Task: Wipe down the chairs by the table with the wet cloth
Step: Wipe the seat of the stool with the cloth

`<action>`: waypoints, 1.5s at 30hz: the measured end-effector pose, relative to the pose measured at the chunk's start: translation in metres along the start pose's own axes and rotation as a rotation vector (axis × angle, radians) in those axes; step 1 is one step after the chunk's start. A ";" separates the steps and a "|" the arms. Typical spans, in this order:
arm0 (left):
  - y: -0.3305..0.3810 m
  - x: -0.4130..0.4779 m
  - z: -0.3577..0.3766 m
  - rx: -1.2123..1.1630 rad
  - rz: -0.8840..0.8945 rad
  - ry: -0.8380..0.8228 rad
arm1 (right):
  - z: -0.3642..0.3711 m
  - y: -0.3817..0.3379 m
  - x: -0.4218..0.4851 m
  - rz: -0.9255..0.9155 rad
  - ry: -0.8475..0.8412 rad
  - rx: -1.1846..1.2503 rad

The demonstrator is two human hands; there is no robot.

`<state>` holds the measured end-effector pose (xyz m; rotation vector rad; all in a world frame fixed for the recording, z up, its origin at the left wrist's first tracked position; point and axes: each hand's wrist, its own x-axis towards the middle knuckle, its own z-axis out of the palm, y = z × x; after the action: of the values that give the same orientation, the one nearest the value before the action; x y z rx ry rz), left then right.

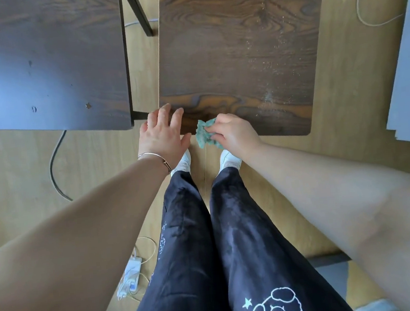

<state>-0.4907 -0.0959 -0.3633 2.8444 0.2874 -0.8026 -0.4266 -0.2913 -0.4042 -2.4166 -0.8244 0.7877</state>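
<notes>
Right hand [234,134] pinched the cloth [204,133] at the chair seat [235,61] near edge; left hand [163,131] fingers lay released. Bunched cloth risked missing far-right dust.

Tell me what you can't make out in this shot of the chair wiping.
- Chair: far end cut off by the head view's top edge; legs hidden under the seat.
- Cloth: partly hidden inside the right hand; wetness unreadable.
- Left hand: palm faces down, so contact with the seat is unclear.
- Table: cut off left and top.
</notes>
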 end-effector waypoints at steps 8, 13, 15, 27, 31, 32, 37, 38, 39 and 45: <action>0.006 0.021 -0.043 0.043 0.029 0.031 | -0.031 0.005 -0.003 -0.014 -0.230 -0.045; 0.024 0.069 -0.074 0.065 0.060 0.092 | -0.087 0.031 0.034 0.067 0.022 0.034; 0.035 0.093 -0.085 0.055 0.068 0.106 | -0.111 0.048 0.059 0.080 0.119 0.034; 0.090 0.221 -0.132 0.092 0.169 0.217 | -0.216 0.127 0.184 0.341 0.460 0.018; 0.092 0.236 -0.134 0.093 0.177 0.215 | -0.215 0.140 0.193 0.457 0.475 0.034; 0.091 0.237 -0.133 0.095 0.180 0.214 | -0.211 0.141 0.193 0.505 0.479 0.058; 0.080 0.226 -0.123 0.085 0.168 0.190 | -0.194 0.131 0.185 0.555 0.490 0.097; 0.077 0.222 -0.120 0.080 0.166 0.180 | -0.191 0.128 0.182 0.548 0.476 0.090; 0.074 0.218 -0.117 0.076 0.164 0.170 | -0.187 0.124 0.178 0.538 0.455 0.079; 0.067 0.180 -0.098 0.062 0.159 0.118 | -0.143 0.099 0.133 0.414 0.336 0.088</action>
<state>-0.2759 -0.1150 -0.3687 2.9314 0.0515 -0.6251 -0.2082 -0.3074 -0.4064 -2.5726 -0.1589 0.5190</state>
